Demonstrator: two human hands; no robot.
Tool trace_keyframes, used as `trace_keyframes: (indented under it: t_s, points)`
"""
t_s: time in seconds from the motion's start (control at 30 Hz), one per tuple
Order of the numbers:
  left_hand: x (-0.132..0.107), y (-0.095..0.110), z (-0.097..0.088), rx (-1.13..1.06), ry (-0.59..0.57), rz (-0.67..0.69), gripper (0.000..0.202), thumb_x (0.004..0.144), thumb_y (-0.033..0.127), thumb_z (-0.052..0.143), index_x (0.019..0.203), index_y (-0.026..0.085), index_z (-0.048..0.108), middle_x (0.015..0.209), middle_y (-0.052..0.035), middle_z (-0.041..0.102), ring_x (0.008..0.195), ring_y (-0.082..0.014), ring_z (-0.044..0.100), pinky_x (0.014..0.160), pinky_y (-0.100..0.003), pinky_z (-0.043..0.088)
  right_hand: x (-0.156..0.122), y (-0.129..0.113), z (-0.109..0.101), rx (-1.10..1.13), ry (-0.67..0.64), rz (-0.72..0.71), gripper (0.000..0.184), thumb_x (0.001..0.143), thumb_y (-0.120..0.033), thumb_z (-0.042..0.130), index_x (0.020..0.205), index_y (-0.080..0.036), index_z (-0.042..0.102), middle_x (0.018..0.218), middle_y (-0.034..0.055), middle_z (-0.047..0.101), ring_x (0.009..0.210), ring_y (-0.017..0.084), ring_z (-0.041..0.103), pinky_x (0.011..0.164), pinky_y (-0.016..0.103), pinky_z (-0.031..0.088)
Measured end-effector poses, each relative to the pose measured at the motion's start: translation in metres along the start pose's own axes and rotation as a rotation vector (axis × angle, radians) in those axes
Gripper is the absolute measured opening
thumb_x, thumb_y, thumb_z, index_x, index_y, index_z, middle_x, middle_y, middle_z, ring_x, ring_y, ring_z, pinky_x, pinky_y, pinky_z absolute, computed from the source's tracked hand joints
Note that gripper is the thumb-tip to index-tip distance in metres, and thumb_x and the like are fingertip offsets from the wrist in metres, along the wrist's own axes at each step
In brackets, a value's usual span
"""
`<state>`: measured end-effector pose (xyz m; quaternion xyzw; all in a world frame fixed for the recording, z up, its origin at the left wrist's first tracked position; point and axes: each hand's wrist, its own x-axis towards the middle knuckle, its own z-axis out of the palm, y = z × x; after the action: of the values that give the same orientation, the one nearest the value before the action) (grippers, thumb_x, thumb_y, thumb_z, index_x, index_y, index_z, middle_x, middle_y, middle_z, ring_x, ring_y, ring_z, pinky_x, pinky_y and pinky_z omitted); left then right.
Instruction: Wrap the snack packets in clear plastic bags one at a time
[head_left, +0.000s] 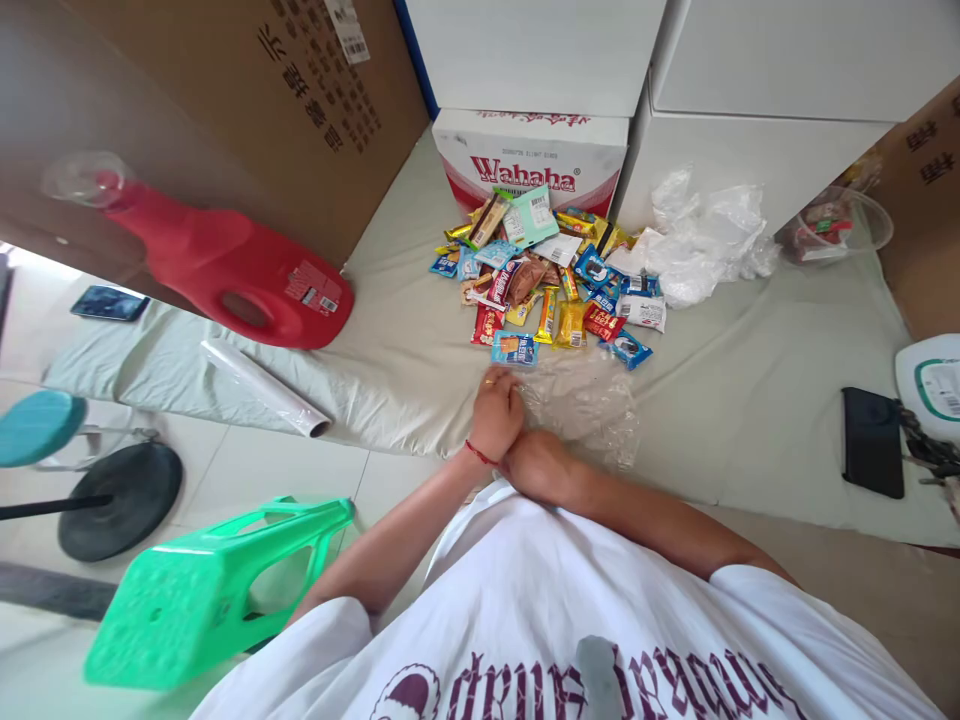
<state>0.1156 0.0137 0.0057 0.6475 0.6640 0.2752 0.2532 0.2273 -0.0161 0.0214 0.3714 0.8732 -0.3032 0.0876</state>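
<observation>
My left hand [499,412], with a red cord bracelet at the wrist, rests at the near edge of a pile of wrapped snacks [525,280]. Its fingers look curled in, and whatever they may hold is hidden. Just beyond its knuckles lies a light-blue snack packet [514,348]. Against the left wrist sits my right hand [538,466], bent inward with its fingers out of sight. A crumpled clear plastic bag [589,400] spreads flat beside both hands, between them and the pile.
Behind the pile stands a Wahaba-lettered carton [529,165]. To its right are white crumpled plastic bags [697,240] and a clear tub [832,230]. A red jug [247,275] and a plastic-wrap roll [266,387] lie left. A black phone [872,442] lies right; a green stool [217,590] stands below.
</observation>
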Motion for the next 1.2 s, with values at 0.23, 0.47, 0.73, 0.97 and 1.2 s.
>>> trace_keyframes:
  t_s: [0.23, 0.47, 0.73, 0.97, 1.2]
  points:
    - [0.005, -0.036, 0.001, 0.392, 0.000, -0.036, 0.055, 0.104, 0.039, 0.030, 0.151, 0.019, 0.048, 0.164, -0.0165, 0.038, 0.155, -0.0304, 0.031, 0.125, -0.065, 0.008, -0.030, 0.009, 0.001, 0.114, 0.080, -0.043, 0.062, 0.095, -0.041, 0.062, 0.152, -0.020, 0.047, 0.163, 0.0181, 0.037, 0.113, 0.031, 0.069, 0.092, 0.042, 0.056]
    - [-0.007, -0.033, 0.005, 0.486, -0.068, 0.028, 0.074, 0.101, 0.054, 0.036, 0.162, 0.013, 0.028, 0.169, -0.0224, 0.021, 0.158, -0.0366, 0.019, 0.121, -0.072, -0.005, 0.016, 0.058, -0.095, -0.039, 0.402, 0.171, 0.038, 0.104, -0.031, 0.044, 0.135, -0.024, 0.065, 0.126, 0.0161, 0.070, 0.111, 0.033, 0.067, 0.088, 0.042, 0.053]
    - [-0.008, -0.037, 0.000, 0.459, -0.080, 0.060, 0.091, 0.092, 0.070, 0.046, 0.161, 0.012, 0.030, 0.169, -0.0237, 0.019, 0.157, -0.0408, 0.020, 0.119, -0.074, -0.011, 0.121, 0.082, -0.122, -0.137, 0.219, 0.347, 0.033, 0.085, -0.029, 0.072, 0.114, -0.013, 0.072, 0.113, 0.0190, 0.073, 0.100, 0.030, 0.069, 0.082, 0.036, 0.052]
    - [-0.007, -0.040, -0.002, 0.404, -0.105, 0.067, 0.085, 0.095, 0.065, 0.047, 0.161, 0.014, 0.031, 0.169, -0.0230, 0.019, 0.158, -0.0402, 0.017, 0.118, -0.075, -0.011, 0.071, 0.119, -0.164, -0.028, 0.653, 0.103, 0.030, 0.100, -0.037, 0.051, 0.098, -0.016, 0.072, 0.100, 0.0101, 0.069, 0.097, 0.024, 0.060, 0.089, 0.035, 0.046]
    - [-0.006, -0.041, -0.004, 0.395, -0.087, 0.070, 0.066, 0.103, 0.051, 0.035, 0.161, 0.020, 0.033, 0.169, -0.0190, 0.022, 0.158, -0.0348, 0.021, 0.119, -0.074, -0.013, -0.002, 0.095, -0.139, 0.172, 0.409, -0.225, 0.035, 0.107, -0.043, 0.042, 0.103, -0.020, 0.068, 0.090, 0.0050, 0.064, 0.088, 0.020, 0.058, 0.082, 0.030, 0.044]
